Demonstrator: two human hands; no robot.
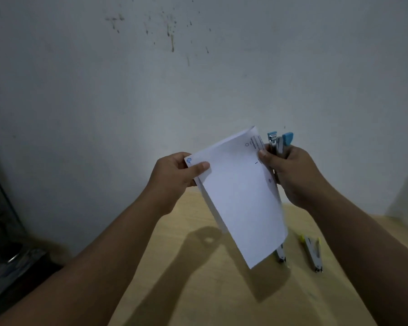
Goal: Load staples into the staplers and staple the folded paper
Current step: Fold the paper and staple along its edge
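Smooth folded paper (238, 198), blue-capped metal stapler (279, 143)

A pale grey-white wall (80, 90) fills most of the view, marked near its top with dark specks and streaky stains (170, 34). Below it stands a light wooden bench (198, 290), its surface crossed by soft shadows. At the far left a dark metal-framed piece of furniture (3, 231) is in shadow, its contents blurred. The light is dim.

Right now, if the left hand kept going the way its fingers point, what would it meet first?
Probably the right hand gripping the blue stapler, across the folded white paper the left hand pinches; depth is unclear.
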